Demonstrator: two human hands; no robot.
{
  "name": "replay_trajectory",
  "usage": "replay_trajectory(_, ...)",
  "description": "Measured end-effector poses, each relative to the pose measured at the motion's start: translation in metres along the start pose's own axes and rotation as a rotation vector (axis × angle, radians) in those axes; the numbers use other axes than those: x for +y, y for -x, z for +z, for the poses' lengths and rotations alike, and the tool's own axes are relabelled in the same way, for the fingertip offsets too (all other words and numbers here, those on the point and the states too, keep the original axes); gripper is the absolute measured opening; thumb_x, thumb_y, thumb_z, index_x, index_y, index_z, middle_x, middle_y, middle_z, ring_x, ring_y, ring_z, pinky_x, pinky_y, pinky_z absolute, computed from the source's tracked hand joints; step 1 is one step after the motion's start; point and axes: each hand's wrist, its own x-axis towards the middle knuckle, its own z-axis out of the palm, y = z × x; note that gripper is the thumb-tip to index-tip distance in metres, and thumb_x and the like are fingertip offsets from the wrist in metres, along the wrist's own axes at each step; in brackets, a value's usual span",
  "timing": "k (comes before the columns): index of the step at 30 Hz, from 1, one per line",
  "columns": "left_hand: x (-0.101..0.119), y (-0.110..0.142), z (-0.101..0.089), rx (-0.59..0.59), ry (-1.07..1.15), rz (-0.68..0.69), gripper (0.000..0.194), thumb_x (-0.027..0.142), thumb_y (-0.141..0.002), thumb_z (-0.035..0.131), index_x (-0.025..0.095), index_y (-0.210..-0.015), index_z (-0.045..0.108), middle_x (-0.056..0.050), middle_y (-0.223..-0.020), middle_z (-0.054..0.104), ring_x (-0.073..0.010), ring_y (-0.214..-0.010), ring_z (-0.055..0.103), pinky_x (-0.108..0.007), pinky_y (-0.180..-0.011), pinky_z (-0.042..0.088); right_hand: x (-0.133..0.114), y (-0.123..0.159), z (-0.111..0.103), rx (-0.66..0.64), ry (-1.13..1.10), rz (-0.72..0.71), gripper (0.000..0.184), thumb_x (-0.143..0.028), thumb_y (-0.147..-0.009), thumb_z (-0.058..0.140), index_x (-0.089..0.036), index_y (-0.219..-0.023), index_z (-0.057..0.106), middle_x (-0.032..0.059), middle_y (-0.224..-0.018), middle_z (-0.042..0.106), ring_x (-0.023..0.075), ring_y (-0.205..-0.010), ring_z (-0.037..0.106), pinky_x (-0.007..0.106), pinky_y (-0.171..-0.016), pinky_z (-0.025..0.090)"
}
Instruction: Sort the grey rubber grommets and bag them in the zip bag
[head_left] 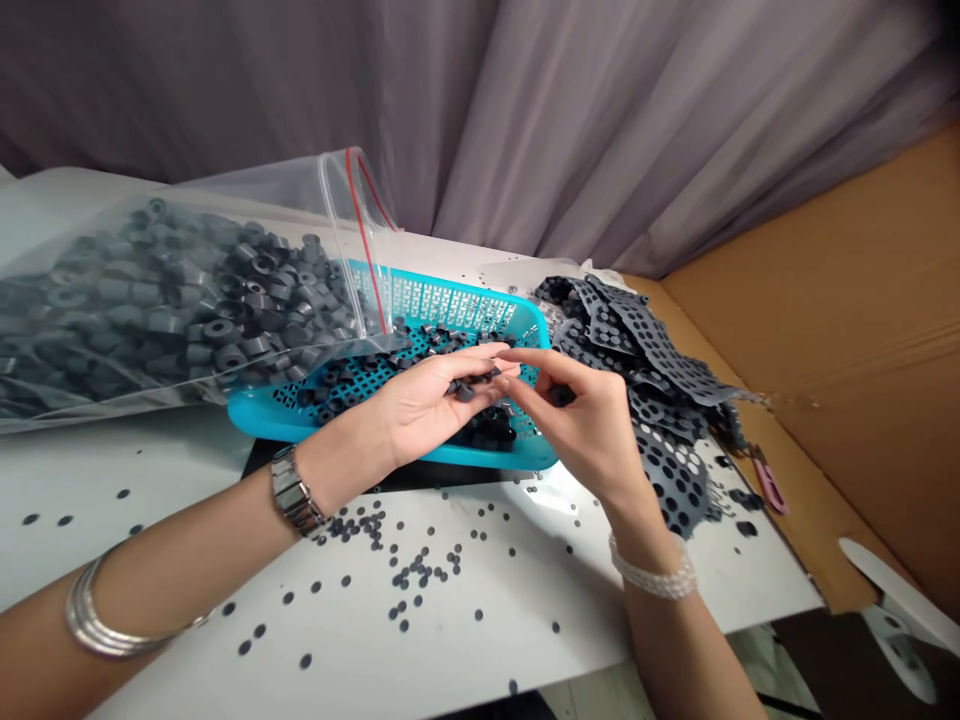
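Observation:
Palm up above the blue plastic basket [480,460], my left hand [416,405] holds a few small dark rubber pieces [466,393] near its fingers, with the thumb over them. My right hand [596,425] meets it from the right, thumb and forefinger pinched together at the left fingertips. Whatever is in that pinch is too small to make out. Inside the basket lie many dark grey ring-shaped pieces [491,432]. A clear zip bag [225,310] full of thick dark grey rings leans over the basket's left side.
Small dark discs [424,572] are scattered over the white table [360,660]. To the right, perforated dark rubber sheets [652,345] lie piled beside pink-handled scissors [770,487]. A cardboard panel [847,340] stands at the right, and a grey curtain [570,130] hangs behind.

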Motion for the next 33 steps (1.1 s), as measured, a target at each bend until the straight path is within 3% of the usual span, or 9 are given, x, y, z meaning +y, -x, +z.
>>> replay_trajectory(2, 0.001, 0.001, 0.002, -0.003, -0.020, -0.002, 0.034, -0.001, -0.084, 0.050, 0.006, -0.115, 0.064, -0.012, -0.095, 0.071, -0.0114, -0.075, 0.066, -0.017, -0.068, 0.055, 0.000, 0.001, 0.002, 0.011, 0.042, -0.011, 0.021, -0.030, -0.081, 0.064, -0.019, -0.098, 0.070, -0.0065, -0.053, 0.038, 0.0080, -0.049, 0.032, 0.023, -0.050, 0.031)
replay_trajectory(7, 0.001, 0.003, 0.006, 0.028, 0.080, -0.032, 0.040, 0.001, -0.086, 0.051, 0.005, -0.125, 0.057, -0.015, -0.106, 0.068, -0.0182, -0.096, 0.066, -0.030, -0.093, 0.053, 0.008, -0.003, 0.003, 0.059, 0.030, 0.029, 0.016, -0.032, -0.085, 0.060, -0.019, -0.092, 0.067, -0.0069, -0.052, 0.038, 0.0084, -0.048, 0.034, 0.023, -0.050, 0.030)
replay_trajectory(11, 0.000, 0.002, 0.006, -0.015, 0.109, -0.042, 0.041, 0.000, -0.087, 0.047, 0.008, -0.127, 0.056, -0.015, -0.110, 0.067, -0.0198, -0.104, 0.064, -0.034, -0.098, 0.051, 0.012, -0.006, -0.003, 0.052, -0.002, 0.033, 0.018, -0.033, -0.086, 0.058, -0.019, -0.091, 0.067, -0.0067, -0.052, 0.038, 0.0086, -0.049, 0.033, 0.024, -0.051, 0.029)
replay_trajectory(18, 0.000, 0.002, 0.004, 0.039, 0.040, -0.019, 0.039, 0.001, -0.086, 0.051, 0.003, -0.125, 0.056, -0.016, -0.102, 0.069, -0.0195, -0.096, 0.067, -0.030, -0.090, 0.054, 0.010, -0.004, -0.014, 0.004, -0.001, -0.023, 0.020, -0.032, -0.087, 0.059, -0.019, -0.099, 0.068, -0.0061, -0.055, 0.038, 0.0092, -0.050, 0.034, 0.024, -0.051, 0.030)
replay_trajectory(23, 0.002, 0.002, 0.003, 0.026, -0.068, -0.002, 0.036, 0.001, -0.084, 0.052, 0.008, -0.118, 0.063, -0.011, -0.097, 0.071, -0.0114, -0.080, 0.066, -0.017, -0.068, 0.052, 0.006, 0.000, -0.004, -0.041, 0.101, -0.065, 0.023, -0.034, -0.084, 0.063, -0.020, -0.100, 0.068, -0.0059, -0.056, 0.042, 0.0084, -0.050, 0.036, 0.024, -0.053, 0.033)
replay_trajectory(27, 0.002, 0.003, 0.004, 0.071, -0.063, 0.010, 0.035, -0.001, -0.083, 0.053, 0.009, -0.114, 0.065, -0.007, -0.095, 0.071, -0.0086, -0.076, 0.063, -0.016, -0.066, 0.050, 0.006, 0.000, 0.004, -0.024, 0.126, -0.043, 0.018, -0.034, -0.083, 0.064, -0.018, -0.091, 0.069, -0.0051, -0.055, 0.044, 0.0080, -0.049, 0.036, 0.024, -0.052, 0.031)
replay_trajectory(30, 0.001, 0.003, 0.006, 0.073, -0.027, 0.023, 0.030, 0.001, -0.085, 0.053, 0.006, -0.112, 0.064, -0.011, -0.099, 0.070, -0.0111, -0.079, 0.064, -0.021, -0.076, 0.054, 0.006, -0.002, 0.002, 0.000, -0.071, 0.052, 0.015, -0.031, -0.082, 0.065, -0.018, -0.087, 0.069, -0.0055, -0.054, 0.042, 0.0074, -0.049, 0.034, 0.023, -0.049, 0.028)
replay_trajectory(33, 0.001, 0.002, 0.007, 0.056, 0.038, 0.022, 0.028, 0.004, -0.087, 0.052, 0.003, -0.113, 0.063, -0.015, -0.100, 0.069, -0.0156, -0.087, 0.066, -0.028, -0.087, 0.054, 0.005, -0.005, -0.004, -0.096, -0.630, 0.300, 0.018, -0.036, -0.082, 0.065, -0.019, -0.088, 0.066, -0.0087, -0.050, 0.030, 0.0058, -0.044, 0.023, 0.020, -0.041, 0.020)
